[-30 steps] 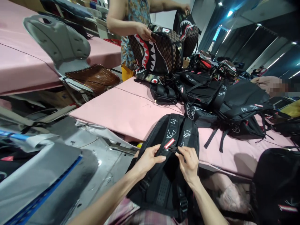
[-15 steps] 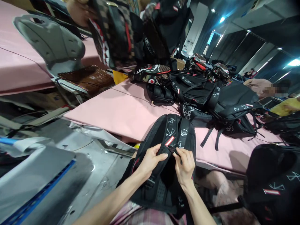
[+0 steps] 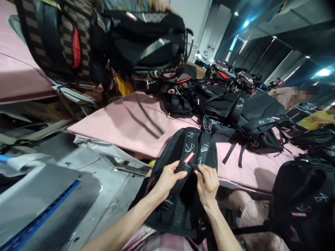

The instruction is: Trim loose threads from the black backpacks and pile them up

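Note:
A black backpack (image 3: 180,205) lies on my lap, leaning on the table edge, its straps facing up. White line drawings and a red-and-white label (image 3: 189,157) mark its shoulder strap (image 3: 190,139). My left hand (image 3: 170,179) grips that strap just below the label, thumb on top and fingers at the side. In my right hand (image 3: 208,183), small dark thread snips (image 3: 194,166) are pinched, their tip at the strap beside the label. The fingers partly hide the snips.
Several black backpacks (image 3: 217,101) are piled on the pink table (image 3: 115,118). At the upper left, a person's hand (image 3: 159,5) is at checkered backpacks (image 3: 146,42) above the table. Another black backpack (image 3: 300,195) stands close on my right, beside a seated person's leg (image 3: 240,202).
The checkered backpacks at the upper left have swung left and lower, with a strap now dangling over the table. My left hand stays on the strap; the snips in my right hand have shifted slightly.

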{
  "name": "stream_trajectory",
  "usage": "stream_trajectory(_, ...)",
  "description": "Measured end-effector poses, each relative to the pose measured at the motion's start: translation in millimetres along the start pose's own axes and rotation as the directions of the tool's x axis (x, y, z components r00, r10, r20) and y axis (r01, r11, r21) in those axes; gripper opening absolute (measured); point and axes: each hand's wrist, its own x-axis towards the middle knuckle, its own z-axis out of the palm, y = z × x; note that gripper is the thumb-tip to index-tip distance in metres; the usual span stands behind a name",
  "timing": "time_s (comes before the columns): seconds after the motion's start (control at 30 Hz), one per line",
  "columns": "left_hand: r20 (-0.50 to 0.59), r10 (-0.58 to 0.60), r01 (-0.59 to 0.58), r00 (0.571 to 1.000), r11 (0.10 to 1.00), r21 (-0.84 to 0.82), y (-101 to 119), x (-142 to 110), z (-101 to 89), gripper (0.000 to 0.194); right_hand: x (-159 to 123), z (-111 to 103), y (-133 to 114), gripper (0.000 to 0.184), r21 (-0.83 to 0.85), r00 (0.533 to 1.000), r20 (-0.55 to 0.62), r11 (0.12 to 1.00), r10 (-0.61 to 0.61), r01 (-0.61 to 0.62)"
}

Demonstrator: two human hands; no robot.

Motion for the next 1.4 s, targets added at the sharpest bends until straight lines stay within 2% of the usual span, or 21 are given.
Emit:
stream_trajectory(0.17, 0.004, 0.007, -0.007, 1.0, 1.0, 0.015, -1.0, -0.1, 0.7, 0.03, -2.9, 3.3, -3.4, 0.02, 0.005, 1.0, 0.02, 1.0, 0.006, -0.006)
stream_trajectory(0.4, 0.019, 0.0, -0.001, 1.0, 1.0, 0.025, -3.9, -0.6, 1.8, 0.031, 0.1, 9.2, -8.8, 0.019, -0.053, 0.999, -0.01, 0.998, -0.035, 0.034)
stream_trajectory(0.47, 0.008, -0.004, 0.004, 1.0, 0.999, 0.032, -6.1, -0.5, 1.4, 0.03, 0.0, 9.8, -9.8, 0.017, -0.047, 1.0, -0.001, 0.999, -0.008, 0.008)
stream_trajectory(0.53, -0.009, -0.008, 0.009, 1.0, 0.999, 0.045, -8.5, -0.4, 0.4, 0.03, 0.0, 9.1, -9.8, 0.015, 0.027, 0.995, 0.039, 0.996, 0.089, -0.09)
stream_trajectory(0.57, -0.016, -0.014, 0.014, 1.0, 0.998, 0.056, -9.7, -0.3, -0.2, 0.03, 0.4, 8.4, -9.4, 0.014, 0.099, 0.983, 0.07, 0.979, 0.17, -0.176)
stream_trajectory(0.6, -0.023, -0.022, 0.024, 0.999, 0.997, 0.068, -10.8, -0.2, -1.0, 0.031, 0.9, 7.5, -8.9, 0.013, 0.183, 0.959, 0.107, 0.942, 0.264, -0.28)
stream_trajectory(0.67, -0.019, -0.044, 0.045, 0.999, 0.994, 0.095, -13.2, -0.5, -2.3, 0.034, 1.8, 6.0, -8.2, 0.013, 0.336, 0.882, 0.18, 0.815, 0.436, -0.471)
stream_trajectory(0.73, 0.006, -0.052, 0.051, 0.999, 0.993, 0.111, -16.7, -1.5, -3.4, 0.037, 1.1, 6.4, -9.5, 0.014, 0.418, 0.828, 0.241, 0.716, 0.506, -0.559)
stream_trajectory(0.8, 0.009, -0.059, 0.058, 0.998, 0.992, 0.112, -22.0, -4.1, -4.9, 0.038, -2.3, 9.4, -13.0, 0.016, 0.413, 0.835, 0.29, 0.726, 0.467, -0.549)
stream_trajectory(0.9, -0.028, -0.145, 0.147, 0.989, 0.98, 0.132, -32.6, -10.9, -11.6, 0.031, -10.4, 17.5, -18.4, 0.027, 0.314, 0.864, 0.382, 0.833, 0.327, -0.455)
stream_trajectory(0.97, -0.023, -0.212, 0.213, 0.977, 0.966, 0.144, -40.0, -16.4, -19.7, 0.028, -15.1, 22.0, -18.4, 0.03, 0.243, 0.848, 0.451, 0.876, 0.278, -0.417)
stream_trajectory(1.1, 0.018, -0.29, 0.288, 0.957, 0.955, 0.074, -50.5, -23.5, -35.0, 0.035, -19.7, 26.2, -11.5, 0.037, 0.204, 0.811, 0.532, 0.893, 0.243, -0.401)
stream_trajectory(1.17, 0.016, -0.301, 0.3, 0.953, 0.953, 0.046, -52.2, -23.1, -37.3, 0.041, -21.7, 29.3, -9.6, 0.036, 0.229, 0.808, 0.542, 0.885, 0.231, -0.406)
stream_trajectory(1.23, 0.038, -0.307, 0.306, 0.951, 0.951, 0.043, -50.7, -21.1, -35.7, 0.046, -24.6, 33.5, -10.7, 0.018, 0.264, 0.813, 0.528, 0.863, 0.244, -0.43)
stream_trajectory(1.3, 0.066, -0.321, 0.318, 0.945, 0.946, 0.054, -46.2, -19.8, -33.2, 0.049, -27.6, 34.3, -12.6, 0.017, 0.307, 0.823, 0.505, 0.838, 0.258, -0.451)
stream_trajectory(1.33, 0.076, -0.336, 0.332, 0.939, 0.941, 0.059, -43.0, -20.2, -32.7, 0.049, -28.7, 31.6, -12.2, 0.019, 0.344, 0.817, 0.518, 0.812, 0.254, -0.471)
stream_trajectory(1.4, 0.079, -0.382, 0.376, 0.921, 0.923, 0.076, -36.3, -23.6, -34.6, 0.049, -30.3, 17.3, -5.3, 0.023, 0.44, 0.754, 0.623, 0.704, 0.207, -0.557)
